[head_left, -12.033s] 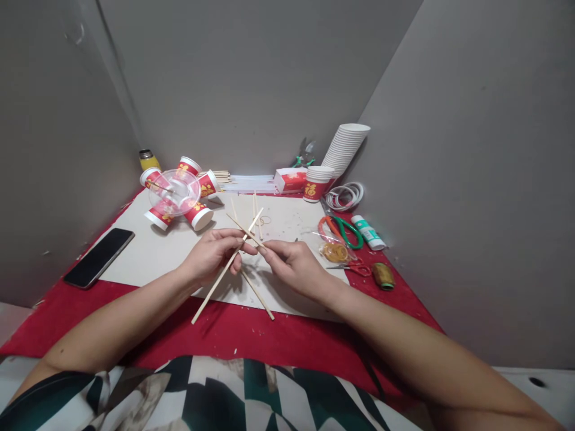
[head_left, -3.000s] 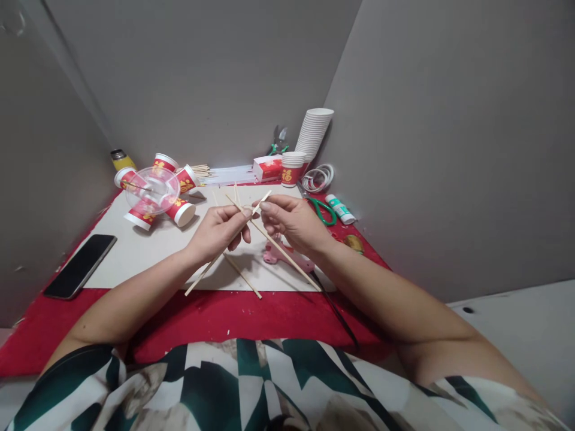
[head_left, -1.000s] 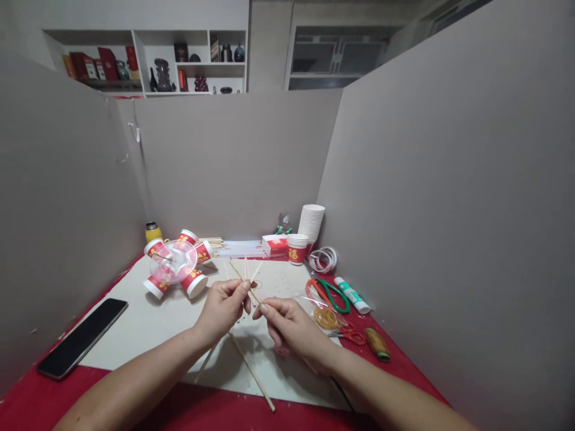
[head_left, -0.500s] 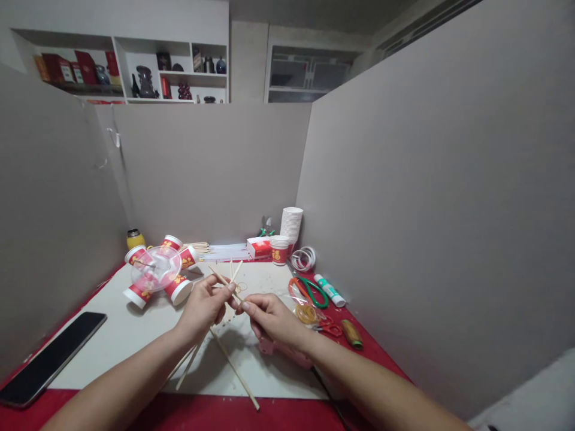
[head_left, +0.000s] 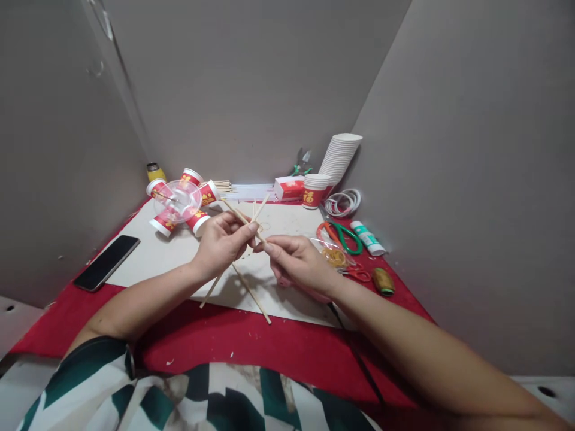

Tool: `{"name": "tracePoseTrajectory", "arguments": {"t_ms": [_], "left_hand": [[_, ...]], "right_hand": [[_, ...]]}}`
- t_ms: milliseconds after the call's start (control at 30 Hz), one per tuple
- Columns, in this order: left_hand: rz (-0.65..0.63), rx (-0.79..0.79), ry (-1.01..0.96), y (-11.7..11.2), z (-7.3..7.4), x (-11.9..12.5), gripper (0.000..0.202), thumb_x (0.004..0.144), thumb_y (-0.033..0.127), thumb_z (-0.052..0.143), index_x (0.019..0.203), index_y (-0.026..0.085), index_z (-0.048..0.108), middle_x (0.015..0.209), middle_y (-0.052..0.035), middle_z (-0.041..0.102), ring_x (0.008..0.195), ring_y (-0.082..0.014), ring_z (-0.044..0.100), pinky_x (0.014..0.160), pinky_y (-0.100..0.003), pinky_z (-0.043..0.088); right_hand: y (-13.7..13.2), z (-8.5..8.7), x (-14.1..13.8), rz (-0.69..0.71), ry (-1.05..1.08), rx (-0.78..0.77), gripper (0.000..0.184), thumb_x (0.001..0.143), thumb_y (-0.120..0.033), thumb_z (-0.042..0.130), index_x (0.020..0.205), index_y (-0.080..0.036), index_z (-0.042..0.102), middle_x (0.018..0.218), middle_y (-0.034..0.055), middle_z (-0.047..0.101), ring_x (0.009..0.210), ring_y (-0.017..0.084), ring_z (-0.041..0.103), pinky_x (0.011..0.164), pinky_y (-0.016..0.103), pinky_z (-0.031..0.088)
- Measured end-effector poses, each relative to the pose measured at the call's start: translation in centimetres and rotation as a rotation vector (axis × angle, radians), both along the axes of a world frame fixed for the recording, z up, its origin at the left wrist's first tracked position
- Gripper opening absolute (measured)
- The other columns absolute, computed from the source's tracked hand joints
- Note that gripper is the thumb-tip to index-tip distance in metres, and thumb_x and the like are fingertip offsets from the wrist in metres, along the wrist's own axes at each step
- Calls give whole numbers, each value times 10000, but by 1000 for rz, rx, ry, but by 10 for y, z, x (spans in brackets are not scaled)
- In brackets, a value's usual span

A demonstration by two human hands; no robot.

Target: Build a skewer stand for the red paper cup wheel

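My left hand (head_left: 227,244) pinches several thin wooden sticks (head_left: 261,208) where they cross, between thumb and fingers. Their upper ends spread out above the thumb, while longer lower ends (head_left: 252,294) stick out below the hand toward the table's front. My right hand (head_left: 300,262) is closed at the near end of one slanting stick (head_left: 234,209), its thumb and forefinger pressed together there. Both hands are close together above the white board (head_left: 168,251). A thin rubber band (head_left: 265,227) shows just behind the sticks. Under my right hand, a pink object (head_left: 317,294) with a black cord is mostly hidden.
At back left, red-and-white paper cups (head_left: 209,193) surround a clear plastic disc (head_left: 177,202). A phone (head_left: 108,261) lies left. Scissors (head_left: 357,273), a bag of rubber bands (head_left: 335,257), a thread spool (head_left: 383,281) and stacked cups (head_left: 340,158) stand right. Grey panels (head_left: 251,78) enclose the table.
The view has tilted down, so my patterned clothing and the table's front edge now show. Both hands keep their hold on the sticks with little change in pose.
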State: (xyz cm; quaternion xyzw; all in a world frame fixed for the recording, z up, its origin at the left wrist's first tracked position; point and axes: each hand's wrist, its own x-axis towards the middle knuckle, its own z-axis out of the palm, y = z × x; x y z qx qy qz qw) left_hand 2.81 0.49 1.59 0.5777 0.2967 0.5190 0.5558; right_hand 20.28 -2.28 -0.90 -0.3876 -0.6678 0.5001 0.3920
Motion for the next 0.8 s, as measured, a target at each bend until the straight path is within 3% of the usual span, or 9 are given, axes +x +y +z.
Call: {"name": "tracePoseTrajectory", "arguments": {"t_ms": [100, 233, 467, 600, 800], "left_hand": [[18, -18, 30, 2, 0, 1, 225, 770, 298, 732, 778, 155, 558, 544, 17, 626, 349, -37, 433, 341, -164, 278], [-38, -91, 76, 10, 2, 0, 238, 752, 315, 750, 849, 154, 604, 616, -14, 663, 421, -74, 529, 363, -171, 332], [-198, -222, 127, 24, 13, -13, 455, 775, 397, 717, 1139, 134, 646, 716, -68, 692, 459, -91, 555, 401, -182, 406], [-191, -167, 171, 28, 15, -16, 329, 776, 369, 732, 992, 126, 686, 738, -66, 698, 425, -69, 517, 410, -195, 418], [-105, -48, 225, 27, 3, -11, 245, 771, 372, 760, 843, 145, 706, 670, -23, 663, 411, -63, 503, 398, -195, 393]], "right_hand": [[1, -2, -1, -9, 4, -58, 407, 896, -555, 537, 883, -159, 627, 479, -62, 515, 324, 53, 400, 339, 174, 305], [5, -5, 1, -86, 44, -134, 446, 866, -553, 587, 1090, -169, 616, 517, -68, 551, 308, 60, 419, 315, 179, 332], [18, -4, 7, -150, 20, -1, 429, 875, -465, 590, 1152, -143, 652, 510, -52, 575, 352, 47, 439, 337, 153, 329], [22, -4, 10, -141, 22, -3, 444, 881, -463, 585, 1181, -145, 661, 520, -44, 590, 356, 46, 443, 342, 155, 330], [22, -12, 11, -104, 37, -49, 511, 876, -503, 586, 1241, -150, 638, 551, -37, 610, 343, 53, 461, 333, 163, 372]]}}
